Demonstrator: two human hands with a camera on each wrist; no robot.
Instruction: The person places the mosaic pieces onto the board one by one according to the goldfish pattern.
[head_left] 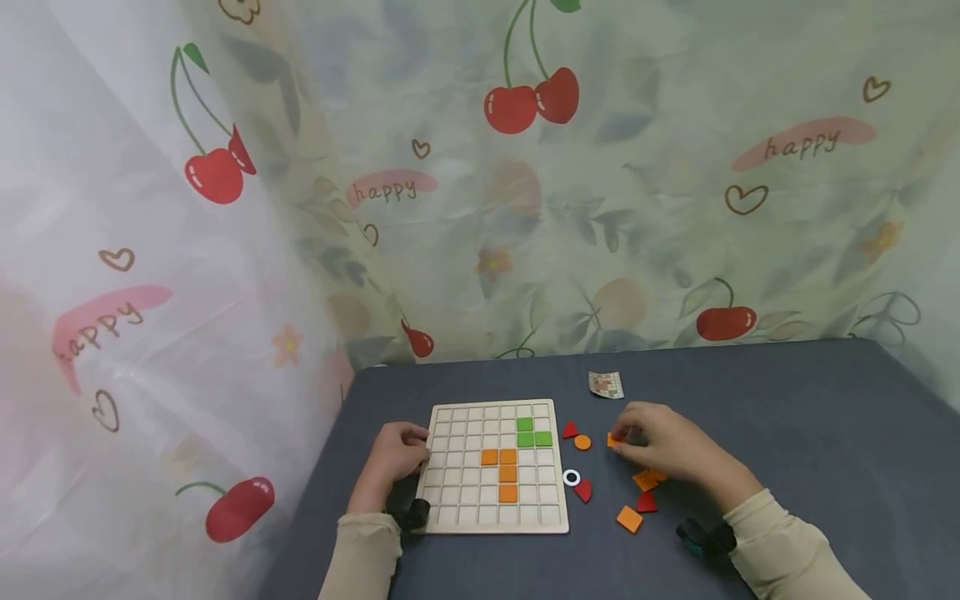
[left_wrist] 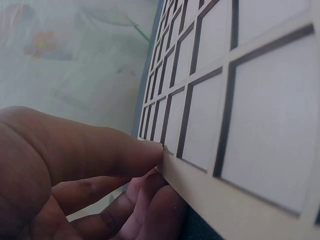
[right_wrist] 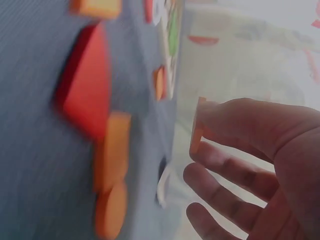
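Observation:
My left hand [head_left: 396, 458] grips the left edge of a wooden grid board [head_left: 459, 492]. In the left wrist view its thumb lies at the board's rim [left_wrist: 200, 192], with the other fingers curled below. Orange square tiles [head_left: 508, 473] and green square tiles [head_left: 525, 425] sit in some of the board's cells. Right of the board, my right hand [head_left: 663, 437] pinches an orange tile [right_wrist: 197, 125] between thumb and index finger, raised above the table in the right wrist view. The other fingers of that hand are loosely bent.
Loose pieces lie right of the board: an orange disc [head_left: 582, 442], a white ring [head_left: 572, 477], red pieces [head_left: 583, 491] and an orange square [head_left: 629, 519]. A small patterned card [head_left: 606, 385] lies farther back on the dark table [head_left: 787, 433]. A printed curtain [head_left: 450, 250] hangs behind.

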